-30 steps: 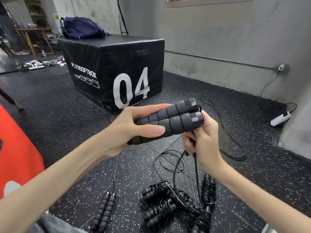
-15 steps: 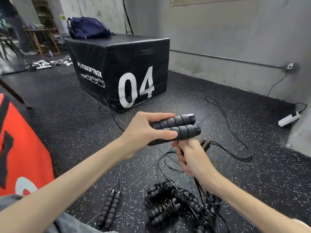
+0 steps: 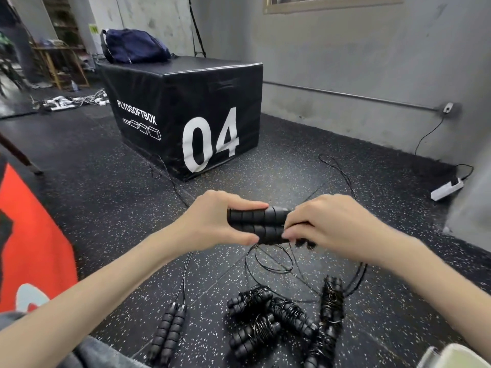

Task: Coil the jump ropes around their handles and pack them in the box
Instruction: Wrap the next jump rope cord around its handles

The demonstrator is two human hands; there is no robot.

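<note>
My left hand [image 3: 212,224] grips a pair of black foam jump-rope handles [image 3: 259,227] held side by side and level above the floor. My right hand [image 3: 326,227] curls over their right end, fingers pinching the thin black rope [image 3: 268,264] that loops down to the floor. Below lie several coiled jump ropes [image 3: 281,322] in a heap. One uncoiled pair of handles [image 3: 168,333] rests to the left of the heap. A pale box corner [image 3: 451,357] shows at the bottom right.
A black plyo box marked 04 [image 3: 186,115] stands ahead with a dark blue bag [image 3: 132,46] on top. A red padded block [image 3: 29,240] is at my left. A white power strip [image 3: 446,188] lies by the grey wall. Loose rope trails over the speckled floor.
The handles have dropped lower and turned level. My right hand has risen from beneath the handles to cover their right end from above.
</note>
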